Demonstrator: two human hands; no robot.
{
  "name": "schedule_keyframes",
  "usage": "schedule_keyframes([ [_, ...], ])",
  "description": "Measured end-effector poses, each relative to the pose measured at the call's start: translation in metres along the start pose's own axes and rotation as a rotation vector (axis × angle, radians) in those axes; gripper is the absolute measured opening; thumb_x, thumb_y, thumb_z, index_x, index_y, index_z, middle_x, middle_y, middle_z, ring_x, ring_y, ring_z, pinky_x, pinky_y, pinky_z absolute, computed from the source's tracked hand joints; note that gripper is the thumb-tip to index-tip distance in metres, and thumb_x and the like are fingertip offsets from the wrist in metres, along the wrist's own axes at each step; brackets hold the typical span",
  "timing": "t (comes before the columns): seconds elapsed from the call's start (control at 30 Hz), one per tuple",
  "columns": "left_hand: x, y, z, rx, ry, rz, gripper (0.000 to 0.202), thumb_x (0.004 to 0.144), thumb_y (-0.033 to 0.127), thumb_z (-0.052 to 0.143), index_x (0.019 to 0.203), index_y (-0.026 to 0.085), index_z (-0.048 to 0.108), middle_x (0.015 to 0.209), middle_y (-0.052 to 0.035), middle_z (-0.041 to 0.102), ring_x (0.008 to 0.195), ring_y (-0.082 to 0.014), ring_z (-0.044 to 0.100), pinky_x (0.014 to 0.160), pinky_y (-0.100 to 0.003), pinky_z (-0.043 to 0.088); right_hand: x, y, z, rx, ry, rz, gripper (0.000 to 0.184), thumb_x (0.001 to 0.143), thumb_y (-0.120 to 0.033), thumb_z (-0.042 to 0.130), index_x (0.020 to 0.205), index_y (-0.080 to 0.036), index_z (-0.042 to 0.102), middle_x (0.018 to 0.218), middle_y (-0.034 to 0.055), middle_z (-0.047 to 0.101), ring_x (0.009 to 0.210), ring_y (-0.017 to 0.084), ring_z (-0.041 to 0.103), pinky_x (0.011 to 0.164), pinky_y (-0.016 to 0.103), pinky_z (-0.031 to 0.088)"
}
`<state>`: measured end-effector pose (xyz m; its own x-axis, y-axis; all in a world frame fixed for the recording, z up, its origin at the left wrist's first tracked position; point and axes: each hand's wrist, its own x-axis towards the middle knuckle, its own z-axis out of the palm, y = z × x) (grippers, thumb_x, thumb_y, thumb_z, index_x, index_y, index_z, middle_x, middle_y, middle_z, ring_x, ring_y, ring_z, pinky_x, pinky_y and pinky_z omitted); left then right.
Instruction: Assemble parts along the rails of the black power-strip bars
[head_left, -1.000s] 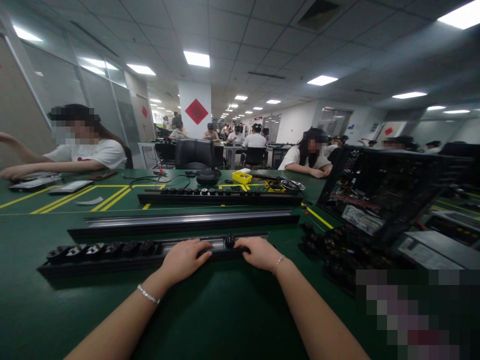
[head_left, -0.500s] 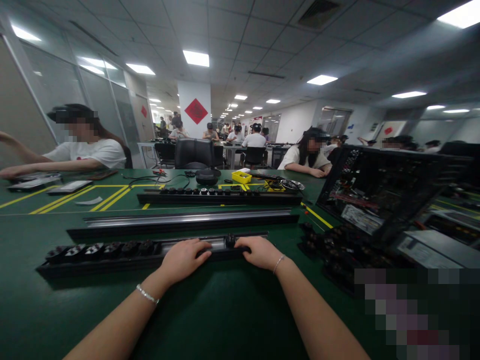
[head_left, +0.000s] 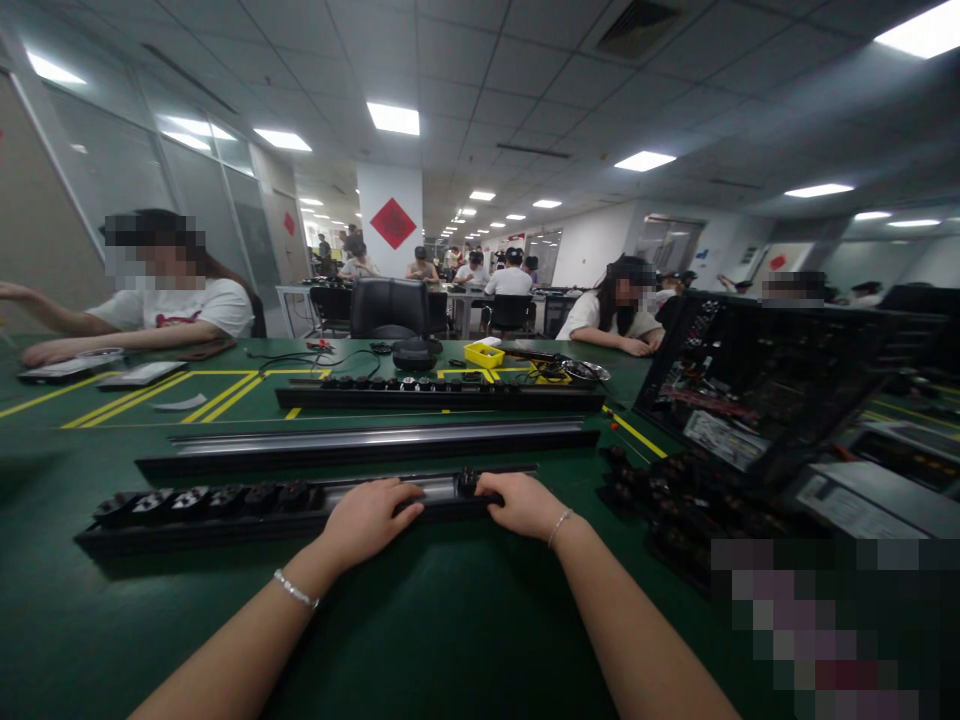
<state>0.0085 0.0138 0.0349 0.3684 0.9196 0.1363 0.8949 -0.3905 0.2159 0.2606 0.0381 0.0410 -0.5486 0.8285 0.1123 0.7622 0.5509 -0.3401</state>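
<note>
A long black track (head_left: 225, 532) with a grey metal channel lies closest to me. Several round black socket modules (head_left: 225, 497) sit in a row in its left part. My left hand (head_left: 371, 515) is closed over the middle of the track, thumb along the near wall and fingers across the channel. Towards the right end, one more black module (head_left: 467, 482) stands in the channel. My right hand (head_left: 523, 503) is closed at this module's right side, fingertips against it and thumb by the near wall. Its exact grip is partly hidden.
Behind lies a second black track (head_left: 375, 440) with a bare channel, then a third track (head_left: 442, 398) holding modules. To the right are a pile of black modules (head_left: 690, 500) and an open computer case (head_left: 780, 370). A yellow bin (head_left: 484, 355) stands farther back. Co-workers sit around the table.
The module at my right fingertips has shifted slightly to the right along the channel, together with my right hand. My left hand stays in place. The co-worker at left has turned their head.
</note>
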Motion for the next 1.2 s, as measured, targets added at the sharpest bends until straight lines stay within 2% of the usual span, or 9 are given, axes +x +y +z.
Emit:
schedule_keyframes([
  [0.3,0.000,-0.001,0.000,0.004,-0.009,0.005,0.042,0.084,0.053,0.029,0.108,0.033,0.057,0.106,-0.0008,0.063,0.095,-0.0186,0.057,0.081,-0.033,0.042,0.000,0.007,-0.002,0.039,0.006,0.021,0.025,0.070,-0.018,0.051,0.091,-0.026,0.061,0.093,-0.0019,0.066,0.086,0.014,0.059,0.076,0.024,0.041],
  [0.7,0.000,-0.002,0.001,0.003,0.001,0.006,0.042,0.084,0.053,0.029,0.107,0.034,0.057,0.104,0.0002,0.063,0.093,-0.0179,0.058,0.079,-0.032,0.042,0.002,0.011,0.000,0.094,0.012,0.014,0.024,0.068,-0.014,0.053,0.087,-0.025,0.062,0.091,-0.0017,0.066,0.084,0.014,0.059,0.076,0.023,0.040],
  [0.9,0.000,-0.005,0.003,0.000,0.003,0.016,0.043,0.084,0.055,0.029,0.109,0.033,0.056,0.104,-0.0002,0.063,0.093,-0.0177,0.057,0.078,-0.032,0.042,-0.002,0.018,-0.002,0.090,0.014,0.011,0.028,0.067,-0.016,0.053,0.092,-0.027,0.062,0.090,-0.0024,0.066,0.083,0.014,0.059,0.075,0.023,0.041],
  [1.2,0.000,-0.004,0.002,-0.001,-0.004,0.011,0.043,0.084,0.054,0.028,0.108,0.033,0.057,0.105,-0.0001,0.063,0.094,-0.0178,0.057,0.079,-0.032,0.042,-0.004,0.027,-0.004,0.149,0.026,0.017,0.022,0.066,-0.016,0.054,0.085,-0.025,0.062,0.085,-0.0024,0.066,0.079,0.014,0.060,0.073,0.023,0.042],
])
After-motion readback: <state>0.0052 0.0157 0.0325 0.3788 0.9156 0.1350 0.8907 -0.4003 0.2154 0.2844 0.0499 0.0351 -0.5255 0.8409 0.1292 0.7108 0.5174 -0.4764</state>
